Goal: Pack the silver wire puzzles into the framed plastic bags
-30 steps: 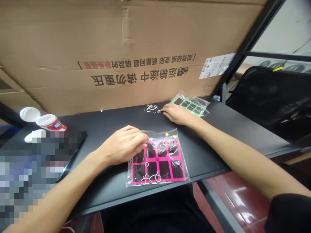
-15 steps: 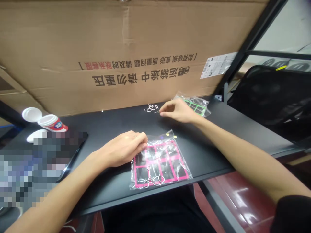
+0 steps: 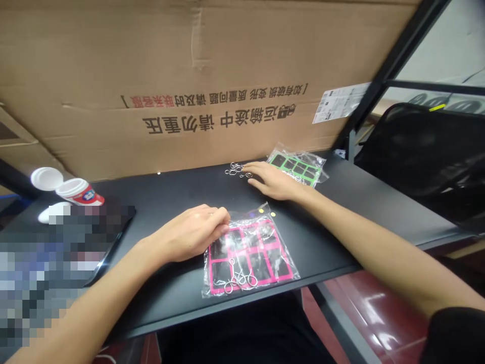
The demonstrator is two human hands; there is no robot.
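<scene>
On the front of the desk lies a clear plastic bag [image 3: 259, 275] with a pink grid card inside. Bent silver wire pieces [image 3: 239, 279] show in its lower part. My left hand [image 3: 199, 230] is closed on the bag's upper left corner, fingertips pinched together. Farther back, a small pile of silver wire pieces [image 3: 234, 170] rests on the black desk. My right hand [image 3: 275, 182] reaches over the pile's right side, fingers stretched and apart. Just beyond that hand is a second clear bag [image 3: 297, 167] with a green grid card, partly covered by the hand.
A large cardboard sheet [image 3: 227, 60] stands along the desk's back. To the left are a red and white tub [image 3: 83, 193] with its lid flipped up and a dark glossy-edged item [image 3: 117, 247], partly pixelated. A black chair [image 3: 420, 162] stands beyond the right edge.
My right hand has opened from a pinch beside the wire pile, its fingers now extended over the pile. More of the green card shows. My left hand stays on the pink-card bag.
</scene>
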